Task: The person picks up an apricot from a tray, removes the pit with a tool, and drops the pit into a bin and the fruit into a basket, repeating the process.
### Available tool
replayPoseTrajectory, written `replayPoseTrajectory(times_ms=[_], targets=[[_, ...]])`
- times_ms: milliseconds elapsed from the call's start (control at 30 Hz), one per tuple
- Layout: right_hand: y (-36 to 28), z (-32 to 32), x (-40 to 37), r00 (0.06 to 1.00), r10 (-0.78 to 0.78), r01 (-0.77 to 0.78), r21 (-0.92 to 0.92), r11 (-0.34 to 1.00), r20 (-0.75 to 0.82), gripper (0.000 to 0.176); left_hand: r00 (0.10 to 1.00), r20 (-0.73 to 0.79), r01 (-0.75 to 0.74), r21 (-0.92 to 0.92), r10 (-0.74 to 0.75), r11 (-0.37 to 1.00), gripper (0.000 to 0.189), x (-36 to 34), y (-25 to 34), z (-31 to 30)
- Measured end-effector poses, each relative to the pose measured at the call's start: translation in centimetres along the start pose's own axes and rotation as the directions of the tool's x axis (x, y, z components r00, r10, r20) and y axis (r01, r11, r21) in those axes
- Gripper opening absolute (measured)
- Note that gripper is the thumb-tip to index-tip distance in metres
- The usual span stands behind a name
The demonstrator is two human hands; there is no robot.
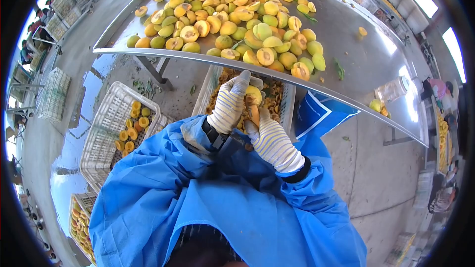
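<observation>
My left hand [231, 100], in a striped knit glove, is closed around a yellow peach [254, 94] just below the front edge of the metal table. Close against the fruit is my right hand [275, 143], gloved the same way, its fingers curled. A narrow orange-brown piece [255, 115] shows between the two hands; I cannot tell whether it is cut fruit or a tool. Beneath both hands stands a crate [202, 100] of brownish scraps, partly hidden by them.
Halved and whole peaches [227, 28] are heaped on the metal table [346, 29]. A clear plastic container [392, 89] lies near its right edge. At left, a white crate [101, 128] holds peach halves. A blue bucket-like container [316, 113] stands under the table edge. People work farther off.
</observation>
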State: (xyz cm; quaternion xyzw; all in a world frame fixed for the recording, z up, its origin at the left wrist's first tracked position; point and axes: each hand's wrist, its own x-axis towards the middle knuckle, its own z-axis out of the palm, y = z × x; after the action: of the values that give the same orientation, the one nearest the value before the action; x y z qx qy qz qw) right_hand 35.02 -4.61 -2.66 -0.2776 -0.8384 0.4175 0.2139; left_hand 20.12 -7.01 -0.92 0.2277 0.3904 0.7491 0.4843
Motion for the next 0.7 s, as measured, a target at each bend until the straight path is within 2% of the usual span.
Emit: replayPoseTrajectory(times_ms=[33,100,133,167,200,233,267,300,333,367,400,467,567,700], targets=[[0.3,0.1,0.1,1.0,-0.006,0.006,-0.028,1.0,-0.008,0.035,1.0,0.016,0.016,0.03,-0.016,0.999,0.05,0.4,-0.1,-0.4],[-0.4,0.2,-0.1,0.998,0.064,-0.067,0.137,0.988,0.019,0.033,1.0,0.021,0.011,0.054,-0.012,0.998,0.05,0.4,-0.3,-0.3],[-2.0,-0.2,-0.3,0.989,0.129,-0.145,0.321,0.936,0.07,0.032,1.0,0.007,-0.012,0.046,0.012,0.999,0.049,0.2,-0.4,0.0],[-3.2,-0.9,-0.3,0.931,0.275,-0.358,0.442,0.822,0.242,0.031,0.999,-0.006,-0.035,0.037,0.035,0.999,0.049,-0.1,-0.4,0.4],[-4.4,-1.6,-0.3,0.822,0.406,-0.567,0.494,0.659,0.4,0.029,0.996,-0.029,-0.076,0.094,0.08,0.993,0.041,-0.6,0.1,0.9],[-2.2,1.0,-0.2,0.963,0.211,-0.267,0.657,0.704,0.166,0.03,0.991,-0.035,-0.121,0.191,0.13,0.974,0.04,0.3,-0.7,-0.2],[-4.1,-1.4,-0.3,0.897,0.285,-0.44,0.624,0.646,0.338,0.03,0.989,0.024,-0.146,0.241,0.145,0.959,0.041,0.6,-0.6,-0.6],[-3.2,-1.6,-0.2,0.865,0.273,-0.5,0.682,0.533,0.421,0.033,0.977,0.105,-0.208,0.257,0.187,0.944,0.044,0.0,0.3,0.5],[-3.1,-2.7,-0.1,0.828,0.247,-0.553,0.659,0.509,0.504,0.034,0.994,0.061,-0.103,0.25,0.09,0.963,0.046,0.6,0.2,-0.2],[-3.9,-3.9,0.0,0.806,0.252,-0.589,0.677,0.442,0.536,0.036,0.992,0.127,-0.002,0.078,-0.008,0.997,0.045,0.7,0.8,0.6],[-3.9,-4.1,-0.2,0.831,0.191,-0.554,0.738,0.385,0.523,0.037,0.988,0.141,-0.073,0.114,0.057,0.991,0.044,-0.1,1.5,1.7],[-3.1,-3.9,-0.1,0.79,0.091,-0.605,0.748,0.273,0.606,0.036,0.991,0.127,0.018,0.151,-0.038,0.988,0.042,0.3,1.9,0.7],[-3.2,-3.5,-0.1,0.786,0.099,-0.61,0.741,0.281,0.61,0.039,0.992,0.088,0.072,0.215,-0.093,0.974,0.044,0.1,2.5,0.9],[-3.4,-3.3,0.0,0.765,0.087,-0.64,0.737,0.216,0.638,0.037,0.99,0.102,0.085,0.15,-0.101,0.985,0.037,-0.1,2.4,1.1]])
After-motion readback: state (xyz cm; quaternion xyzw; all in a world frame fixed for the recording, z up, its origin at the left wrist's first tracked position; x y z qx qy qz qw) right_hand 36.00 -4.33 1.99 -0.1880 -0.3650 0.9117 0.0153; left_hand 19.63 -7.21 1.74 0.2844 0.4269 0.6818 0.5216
